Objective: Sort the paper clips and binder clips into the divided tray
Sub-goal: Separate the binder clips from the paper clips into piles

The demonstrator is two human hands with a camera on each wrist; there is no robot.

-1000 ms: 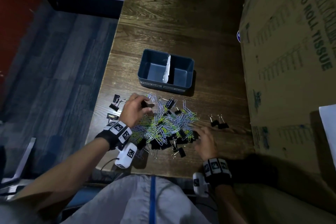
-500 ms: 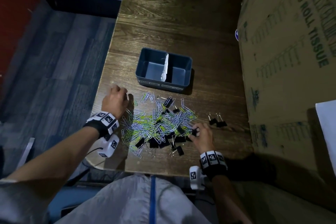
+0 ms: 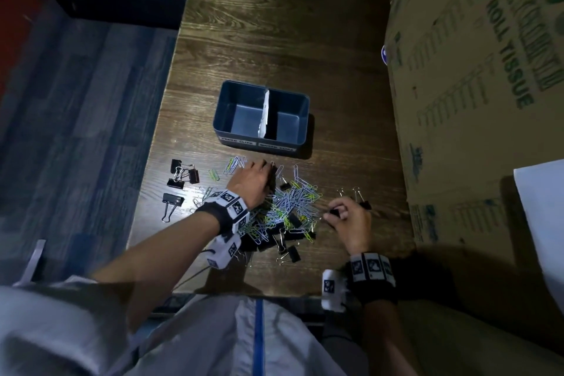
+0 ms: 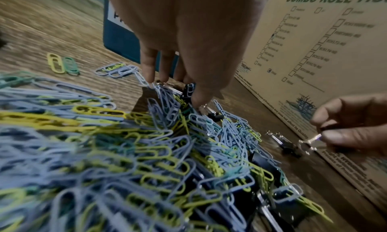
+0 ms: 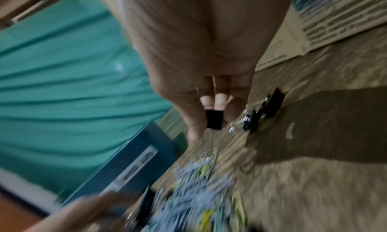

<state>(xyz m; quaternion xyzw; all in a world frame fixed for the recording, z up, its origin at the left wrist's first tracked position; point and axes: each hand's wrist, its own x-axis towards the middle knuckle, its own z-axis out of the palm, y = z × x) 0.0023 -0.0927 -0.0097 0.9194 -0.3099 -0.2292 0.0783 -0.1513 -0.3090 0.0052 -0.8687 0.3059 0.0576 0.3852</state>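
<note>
A dark blue divided tray (image 3: 224,110) with a white divider stands on the wooden table; both compartments look bare. In front of it lies a mixed pile of coloured paper clips (image 3: 293,201) and black binder clips. My left hand (image 3: 263,170) reaches down onto the pile's far edge. In the left wrist view my left hand (image 4: 173,89) pinches a black binder clip (image 4: 189,90) between fingers and thumb. My right hand (image 3: 335,214) hovers right of the pile and pinches a small black binder clip (image 5: 213,120), blurred in the right wrist view.
Several binder clips (image 3: 183,175) lie apart at the table's left edge, and two more (image 3: 363,203) beyond my right hand. A large cardboard box (image 3: 476,101) walls off the right side. The table's left edge drops to grey carpet (image 3: 76,131).
My left hand swung from the table's left side back right to the pile's far edge. My right hand lifted a binder clip off the pile's right edge and moved right.
</note>
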